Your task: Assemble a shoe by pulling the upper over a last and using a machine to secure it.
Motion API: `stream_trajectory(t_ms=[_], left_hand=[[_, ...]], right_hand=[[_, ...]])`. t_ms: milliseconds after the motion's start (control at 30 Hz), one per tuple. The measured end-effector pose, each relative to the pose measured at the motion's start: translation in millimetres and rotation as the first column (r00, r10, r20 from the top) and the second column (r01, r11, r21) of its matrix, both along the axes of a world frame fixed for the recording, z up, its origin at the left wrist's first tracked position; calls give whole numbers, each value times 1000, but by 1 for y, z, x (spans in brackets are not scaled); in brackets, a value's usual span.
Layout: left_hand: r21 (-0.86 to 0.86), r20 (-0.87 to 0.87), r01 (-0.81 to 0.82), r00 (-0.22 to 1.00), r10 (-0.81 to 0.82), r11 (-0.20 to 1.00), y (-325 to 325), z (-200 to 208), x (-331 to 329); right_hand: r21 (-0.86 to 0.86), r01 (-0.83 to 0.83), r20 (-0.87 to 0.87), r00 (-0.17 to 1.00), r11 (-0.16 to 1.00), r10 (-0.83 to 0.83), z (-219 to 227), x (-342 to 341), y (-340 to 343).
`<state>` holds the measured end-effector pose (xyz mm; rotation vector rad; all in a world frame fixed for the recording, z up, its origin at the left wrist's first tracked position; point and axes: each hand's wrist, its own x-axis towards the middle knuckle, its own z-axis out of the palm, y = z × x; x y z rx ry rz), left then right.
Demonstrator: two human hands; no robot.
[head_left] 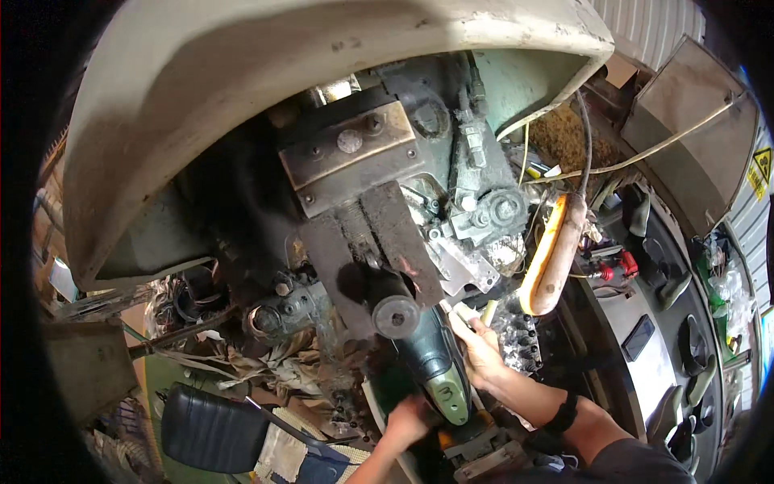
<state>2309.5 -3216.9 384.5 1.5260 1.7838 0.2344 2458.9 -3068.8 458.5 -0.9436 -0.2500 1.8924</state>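
Observation:
A dark shoe upper [426,348] is stretched over a green shoe last [448,397], with its toe end under the round metal end [396,316] of the machine's press arm. My right hand [481,348] lies against the right side of the shoe, gripping along its edge. Pale coverings show on some of its fingertips, which point up toward the machine. Low by the heel end of the last is my left hand [409,424]. Motion smears its fingers, so whether they touch the last cannot be made out.
A large machine with a cream hood [266,89] fills the upper middle. At its right hangs a lit work lamp [551,254] on a cable. Farther right, several shoes [692,343] and a phone [638,337] lie on a bench. A black chair [211,429] stands lower left.

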Motion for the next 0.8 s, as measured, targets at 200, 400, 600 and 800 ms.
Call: stream_trajectory(t_ms=[200, 400, 600, 800], left_hand=[[-208, -446, 525, 701, -557, 826, -101, -139, -2], [208, -75, 193, 981, -181, 959, -80, -68, 11], [128, 213, -111, 974, 83, 986, -113, 13, 10], [385, 796, -899, 439, 418, 210, -195, 105, -67]], right_hand=[[108, -279, 164, 951, 954, 260, -13, 38, -2], [156, -192, 789, 614, 969, -6, -105, 168, 43], [136, -343, 815, 572, 929, 92, -165, 195, 62], [38, -581, 839, 460, 813, 291, -190, 188, 72]])
